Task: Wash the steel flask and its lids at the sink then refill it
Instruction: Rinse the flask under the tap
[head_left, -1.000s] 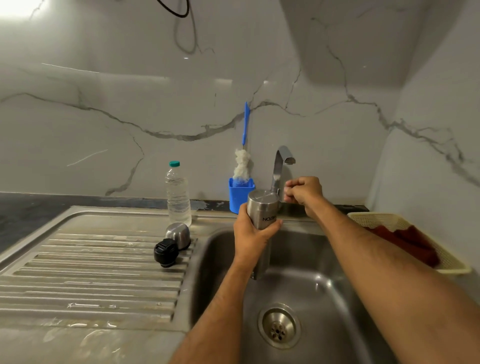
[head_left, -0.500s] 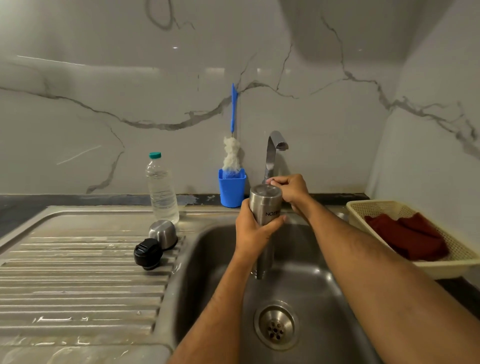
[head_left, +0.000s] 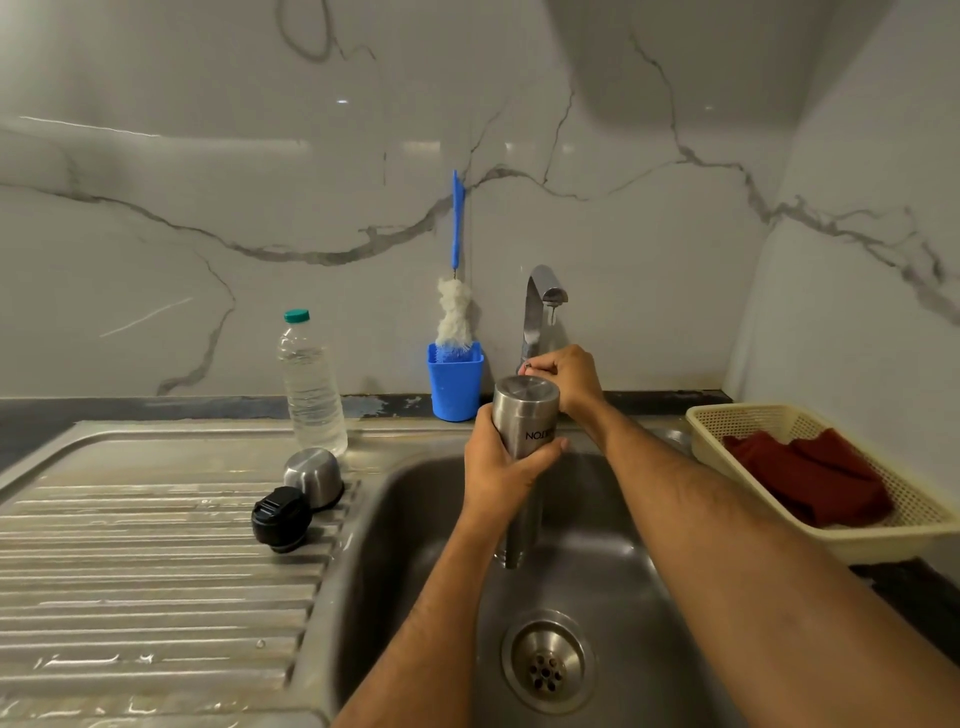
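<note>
Sink (head_left: 415, 519) stage, mid-task by my read: steel flask (head_left: 522, 431) held inverted over the basin, mouth down as if draining, refill not yet started; steel lid (head_left: 313, 475) and black lid (head_left: 281, 517) sit on the drainboard. Left hand (head_left: 498, 467) wraps the flask body; right hand (head_left: 563, 376) curls around the tap (head_left: 535, 312) base.

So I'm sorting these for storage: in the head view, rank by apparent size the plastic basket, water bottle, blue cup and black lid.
1. plastic basket
2. water bottle
3. blue cup and black lid: look alike; the lid is nearer, so unsure.
</note>
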